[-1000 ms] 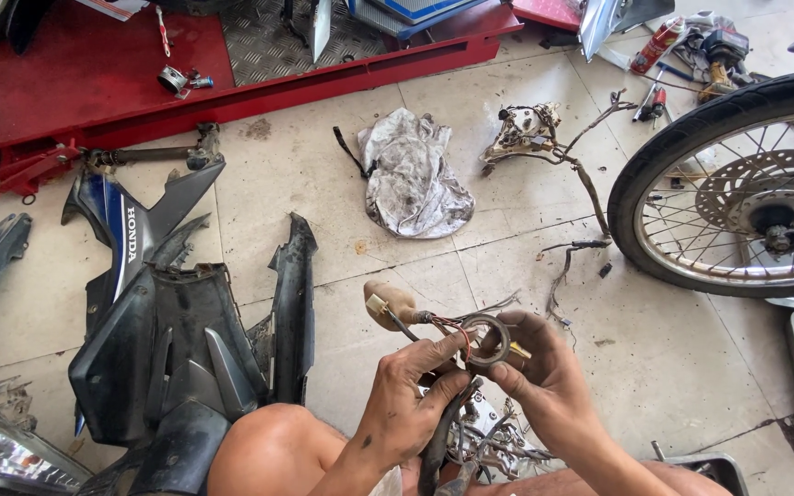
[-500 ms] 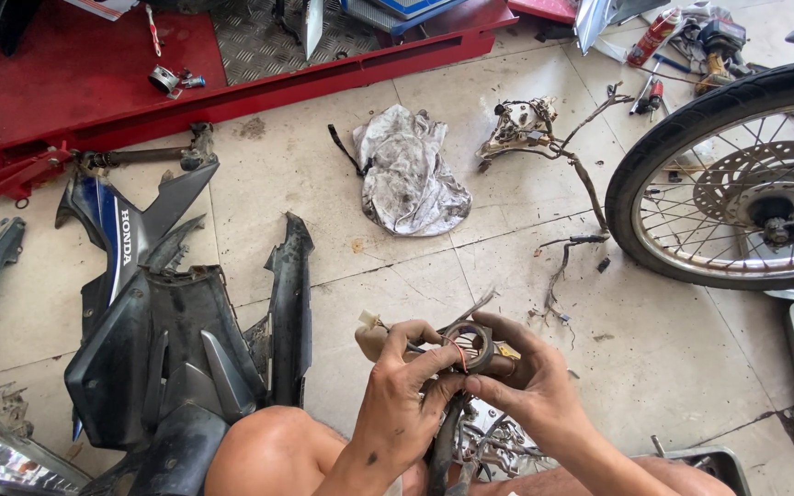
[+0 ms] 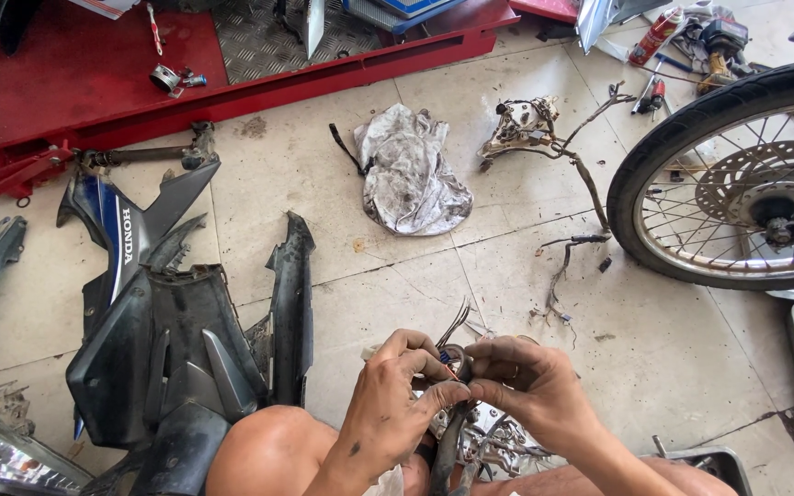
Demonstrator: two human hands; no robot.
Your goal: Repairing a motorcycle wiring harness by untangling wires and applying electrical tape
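Left hand [image 3: 395, 404] and right hand [image 3: 527, 390] closed on wire bundle [image 3: 452, 363], held above floor [image 3: 388, 276] near lap. Risk judged: thin leads pinched or snapped under fingertip pull; connector dropped among loose parts [image 3: 489, 441].

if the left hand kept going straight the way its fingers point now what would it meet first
Its fingers point right, so the left hand would meet the right hand almost at once; both already pinch the wire bundle between them.

A motorcycle repair workshop: red lift ramp [image 3: 66, 83], spoked wheel [image 3: 737, 174], stripped fairing panels [image 3: 167, 349] on tiled floor [image 3: 342, 202].
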